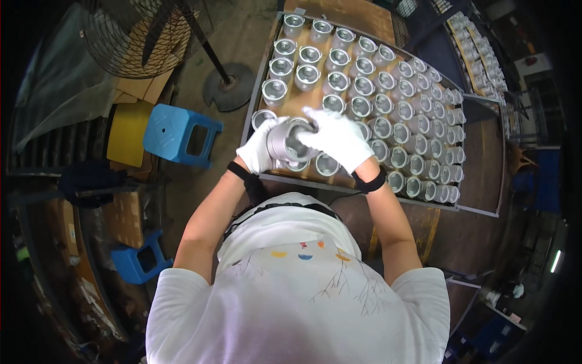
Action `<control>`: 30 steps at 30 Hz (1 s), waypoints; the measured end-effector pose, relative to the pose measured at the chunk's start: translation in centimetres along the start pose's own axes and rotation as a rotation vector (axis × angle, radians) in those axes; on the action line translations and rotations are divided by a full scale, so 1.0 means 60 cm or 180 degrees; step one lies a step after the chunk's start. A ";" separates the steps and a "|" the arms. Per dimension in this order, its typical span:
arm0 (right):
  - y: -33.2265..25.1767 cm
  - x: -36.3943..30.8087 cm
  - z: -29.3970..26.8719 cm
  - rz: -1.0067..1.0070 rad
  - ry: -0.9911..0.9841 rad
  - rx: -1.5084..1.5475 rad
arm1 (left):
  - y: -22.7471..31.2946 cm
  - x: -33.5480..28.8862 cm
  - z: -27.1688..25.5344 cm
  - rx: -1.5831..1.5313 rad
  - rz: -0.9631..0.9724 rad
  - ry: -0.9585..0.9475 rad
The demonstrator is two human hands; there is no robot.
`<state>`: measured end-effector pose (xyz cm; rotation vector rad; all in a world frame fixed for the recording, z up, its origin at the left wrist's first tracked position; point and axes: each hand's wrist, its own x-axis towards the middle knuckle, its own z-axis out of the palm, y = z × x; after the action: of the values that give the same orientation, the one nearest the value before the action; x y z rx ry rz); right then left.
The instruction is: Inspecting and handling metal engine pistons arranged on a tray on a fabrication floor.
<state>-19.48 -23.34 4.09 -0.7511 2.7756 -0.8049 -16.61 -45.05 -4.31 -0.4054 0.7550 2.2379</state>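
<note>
My left hand (259, 150), in a white glove, is wrapped round a silver-grey cylindrical metal housing (279, 143). The housing is tilted, its open end turned toward the right. At that open end is my right hand (337, 134), also white-gloved, with its fingers bent over the rim and partly inside; the tips are slightly blurred. Whether those fingers hold a smaller part cannot be made out. Beneath both hands, more housings of the same kind stand upright on a brown board (295, 109) in a framed tray.
Rows of metal housings (382, 127) fill the tray, bounded by a grey metal rim (364, 195). To the left are a blue stool (165, 134), a fan base (230, 88) and a wire fan cage (136, 39). A second blue stool (142, 259) stands lower left. More housings (479, 54) are at far right.
</note>
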 end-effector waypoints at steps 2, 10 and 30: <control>-0.018 0.011 -0.022 0.0424 -0.1008 0.0100 | -0.017 0.001 -0.001 -0.0202 -0.0071 0.0145; 0.091 0.001 0.105 0.1858 -0.1217 0.3713 | -0.004 -0.009 -0.029 -0.0359 -0.0304 -0.0190; 0.283 0.267 0.238 0.2043 -0.0865 -0.0367 | 0.021 -0.143 -0.112 -0.0355 0.0288 0.0096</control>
<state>-36.48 -25.65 -17.24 0.0427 2.5730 -0.3834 -11.22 -54.61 -4.83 -0.4682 0.6780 2.3710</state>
